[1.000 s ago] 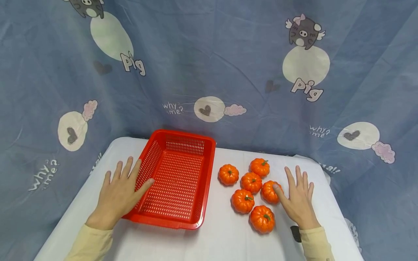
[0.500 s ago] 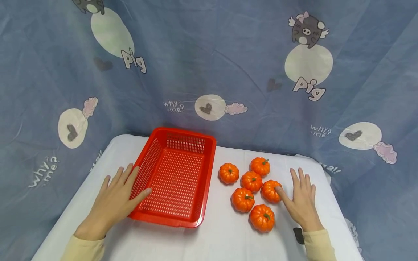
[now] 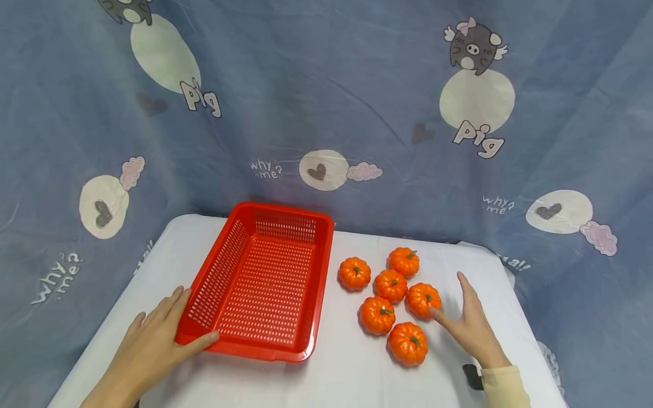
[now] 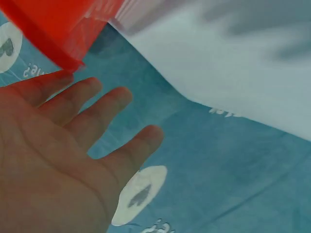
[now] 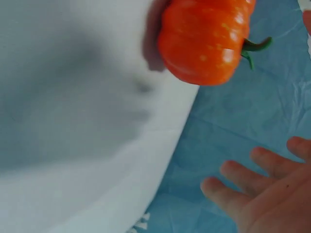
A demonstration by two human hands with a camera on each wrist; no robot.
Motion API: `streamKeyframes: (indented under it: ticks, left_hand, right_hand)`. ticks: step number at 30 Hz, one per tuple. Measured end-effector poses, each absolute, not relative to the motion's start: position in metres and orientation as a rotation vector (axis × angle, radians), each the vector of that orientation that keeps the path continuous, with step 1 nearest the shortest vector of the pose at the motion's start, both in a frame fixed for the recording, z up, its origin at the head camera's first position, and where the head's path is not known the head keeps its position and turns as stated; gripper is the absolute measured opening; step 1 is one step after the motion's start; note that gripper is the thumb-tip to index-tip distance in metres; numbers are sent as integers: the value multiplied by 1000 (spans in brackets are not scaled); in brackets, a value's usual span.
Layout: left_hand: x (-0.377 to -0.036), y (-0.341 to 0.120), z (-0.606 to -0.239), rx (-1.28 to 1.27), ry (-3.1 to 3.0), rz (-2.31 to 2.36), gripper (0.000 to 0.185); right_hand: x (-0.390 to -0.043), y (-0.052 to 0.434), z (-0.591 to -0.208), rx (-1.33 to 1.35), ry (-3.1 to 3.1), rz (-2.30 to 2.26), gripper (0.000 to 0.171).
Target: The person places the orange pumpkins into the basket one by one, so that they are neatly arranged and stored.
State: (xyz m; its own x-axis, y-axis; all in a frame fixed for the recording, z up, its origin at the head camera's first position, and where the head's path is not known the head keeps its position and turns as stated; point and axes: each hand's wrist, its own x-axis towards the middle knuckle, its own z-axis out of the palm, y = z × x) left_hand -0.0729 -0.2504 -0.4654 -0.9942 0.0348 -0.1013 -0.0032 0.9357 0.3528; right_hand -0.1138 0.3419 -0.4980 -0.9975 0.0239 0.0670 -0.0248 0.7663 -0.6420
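A red plastic basket [image 3: 265,294] with slotted sides stands on the white table. At its front left corner is my left hand [image 3: 153,340], fingers extended and thumb over the front rim; whether it touches cannot be told. The left wrist view has the fingers [image 4: 114,107] straight beside the red rim [image 4: 53,51]. My right hand [image 3: 474,331] hovers right of several small orange pumpkins, thumb tip by the rightmost pumpkin [image 3: 423,300], holding nothing. A pumpkin [image 5: 204,41] with a green stem appears above the right fingers [image 5: 243,179] in the right wrist view.
The other pumpkins lie close together: one nearest the basket [image 3: 354,273], one at the back [image 3: 403,262], one at the front [image 3: 408,344]. A blue printed cloth [image 3: 285,85] hangs behind the white table [image 3: 352,374].
My left hand has moved down and left along the basket to its front corner. The right hand has turned more side-on and shifted slightly right. Basket and pumpkins stay put.
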Motion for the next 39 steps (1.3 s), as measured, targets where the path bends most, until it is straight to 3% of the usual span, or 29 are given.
streamKeyframes:
  ticks: [7, 15, 25, 39]
  left_hand:
    - [-69, -251, -469, 60, 2999, 628, 127]
    - [-63, -248, -467, 47, 2970, 640, 141]
    - [-60, -249, -469, 50, 2961, 645, 144]
    - [-60, -251, -471, 51, 2918, 684, 144]
  right_hand:
    - [-121, 337, -510, -12, -2998, 1146, 121]
    - [-130, 331, -518, 25, -3041, 1081, 107]
    - [-130, 327, -523, 42, -3037, 1089, 89]
    - [-127, 337, -513, 60, -2921, 1056, 83]
